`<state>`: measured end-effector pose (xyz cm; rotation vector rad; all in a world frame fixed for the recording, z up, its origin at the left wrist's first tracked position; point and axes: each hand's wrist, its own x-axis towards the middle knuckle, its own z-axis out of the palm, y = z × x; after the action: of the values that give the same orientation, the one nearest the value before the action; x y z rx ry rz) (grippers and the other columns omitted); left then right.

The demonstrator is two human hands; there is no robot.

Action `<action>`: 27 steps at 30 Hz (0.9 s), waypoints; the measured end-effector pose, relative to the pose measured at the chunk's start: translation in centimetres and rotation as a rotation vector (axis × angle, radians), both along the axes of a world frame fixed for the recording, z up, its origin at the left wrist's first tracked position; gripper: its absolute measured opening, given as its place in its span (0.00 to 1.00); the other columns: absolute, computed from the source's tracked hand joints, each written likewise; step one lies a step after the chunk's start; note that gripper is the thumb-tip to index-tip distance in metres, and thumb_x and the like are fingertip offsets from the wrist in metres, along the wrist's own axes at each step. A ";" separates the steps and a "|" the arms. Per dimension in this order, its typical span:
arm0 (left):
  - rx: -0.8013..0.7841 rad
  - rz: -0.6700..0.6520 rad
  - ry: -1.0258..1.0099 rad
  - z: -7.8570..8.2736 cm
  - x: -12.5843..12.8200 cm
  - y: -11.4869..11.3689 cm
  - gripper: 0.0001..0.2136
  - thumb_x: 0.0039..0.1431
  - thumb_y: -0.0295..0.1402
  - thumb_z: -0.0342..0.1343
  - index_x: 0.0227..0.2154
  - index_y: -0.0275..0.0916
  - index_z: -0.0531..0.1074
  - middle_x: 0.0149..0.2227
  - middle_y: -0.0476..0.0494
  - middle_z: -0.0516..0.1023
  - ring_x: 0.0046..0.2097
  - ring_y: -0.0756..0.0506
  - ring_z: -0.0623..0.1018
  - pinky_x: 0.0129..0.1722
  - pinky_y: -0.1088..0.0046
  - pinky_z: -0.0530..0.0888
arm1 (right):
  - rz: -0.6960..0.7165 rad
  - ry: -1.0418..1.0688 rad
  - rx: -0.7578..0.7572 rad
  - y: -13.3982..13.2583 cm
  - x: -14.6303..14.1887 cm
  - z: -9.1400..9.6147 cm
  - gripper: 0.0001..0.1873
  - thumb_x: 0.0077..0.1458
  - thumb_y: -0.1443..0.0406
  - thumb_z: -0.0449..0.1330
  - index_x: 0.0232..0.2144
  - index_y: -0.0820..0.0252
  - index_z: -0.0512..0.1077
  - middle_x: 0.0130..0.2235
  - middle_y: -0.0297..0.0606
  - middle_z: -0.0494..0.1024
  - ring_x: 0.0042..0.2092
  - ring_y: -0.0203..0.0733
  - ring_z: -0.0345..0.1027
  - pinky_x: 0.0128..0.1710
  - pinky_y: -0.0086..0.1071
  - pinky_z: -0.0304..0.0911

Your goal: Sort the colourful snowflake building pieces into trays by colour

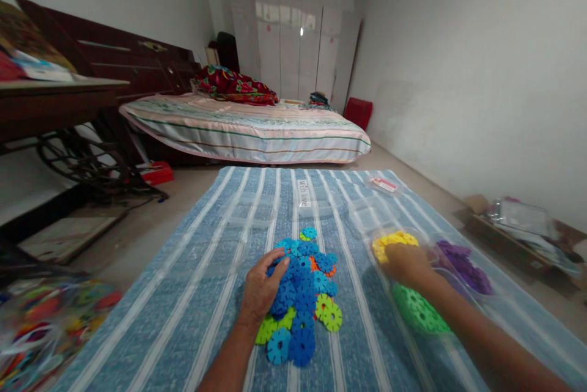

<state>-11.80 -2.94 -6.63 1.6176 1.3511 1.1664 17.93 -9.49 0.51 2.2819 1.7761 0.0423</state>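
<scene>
A heap of interlocking plastic snowflake discs (300, 282), mostly blue with some lime green and orange, lies on the striped cloth. My left hand (262, 287) rests against the heap's left side, its thumb and forefinger slightly apart and touching the blue discs; nothing is visibly gripped. Over to the right, my right hand (406, 262) reaches down at a clear tub of yellow discs (398, 238). Its fingers are hidden from view. Beside that arm stand a tub of green discs (419, 309) and a tub of purple discs (465, 266).
Several clear plastic containers (373, 214) stand behind the heap, with a small red-and-white packet (383, 184) at the far right. Bags of colourful items (50, 325) lie at left. A cardboard box (518, 239) sits on the right floor; a bed (247, 132) is beyond.
</scene>
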 end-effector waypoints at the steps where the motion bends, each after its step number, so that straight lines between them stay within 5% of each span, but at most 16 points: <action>1: 0.001 0.004 0.000 0.0 0.0 0.0 0.18 0.47 0.44 0.56 0.37 0.38 0.76 0.45 0.41 0.77 0.50 0.40 0.73 0.55 0.62 0.64 | 0.003 -0.006 0.007 0.0 -0.2 -0.3 0.15 0.56 0.64 0.50 0.34 0.65 0.76 0.36 0.52 0.78 0.39 0.48 0.73 0.35 0.35 0.61; 6: -0.005 0.020 -0.004 0.2 -0.1 -0.1 0.18 0.47 0.45 0.56 0.37 0.38 0.76 0.44 0.41 0.78 0.49 0.40 0.74 0.55 0.62 0.65 | 0.032 -0.034 0.081 -0.3 -1.4 0.3 0.15 0.55 0.71 0.47 0.35 0.66 0.74 0.36 0.51 0.78 0.38 0.47 0.73 0.36 0.35 0.60; 13: -0.040 0.006 -0.075 0.2 0.0 -0.2 0.21 0.48 0.48 0.55 0.39 0.38 0.76 0.45 0.42 0.77 0.50 0.40 0.73 0.56 0.61 0.63 | 0.325 0.165 0.251 -4.3 -7.2 2.9 0.11 0.54 0.69 0.51 0.28 0.62 0.73 0.31 0.44 0.78 0.35 0.42 0.70 0.37 0.33 0.56; 19: -0.275 -0.066 -0.437 0.4 -0.5 -0.1 0.30 0.51 0.58 0.44 0.39 0.35 0.75 0.45 0.38 0.78 0.49 0.38 0.74 0.53 0.60 0.66 | 0.550 0.737 0.324 -6.5 -12.5 5.5 0.08 0.51 0.67 0.53 0.25 0.61 0.72 0.29 0.37 0.76 0.32 0.37 0.67 0.34 0.30 0.55; 22: -0.449 -0.135 -0.687 1.2 -1.0 -0.2 0.32 0.51 0.60 0.41 0.36 0.35 0.75 0.42 0.37 0.79 0.44 0.39 0.77 0.45 0.62 0.72 | 0.476 1.127 0.221 -5.5 -13.2 6.2 0.09 0.50 0.66 0.54 0.22 0.61 0.71 0.24 0.32 0.73 0.28 0.32 0.64 0.29 0.26 0.54; 27: -0.518 -0.195 -0.719 2.1 -1.5 -1.0 0.34 0.51 0.61 0.40 0.35 0.32 0.76 0.32 0.37 0.80 0.34 0.39 0.79 0.36 0.63 0.74 | 0.273 1.716 0.093 -1.6 -11.9 4.2 0.13 0.45 0.58 0.62 0.19 0.62 0.69 0.20 0.30 0.71 0.24 0.30 0.61 0.26 0.25 0.55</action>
<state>-13.32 -3.92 -4.53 0.8146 0.8904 1.0216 6.06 -11.12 4.75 1.9624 2.5427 -2.3706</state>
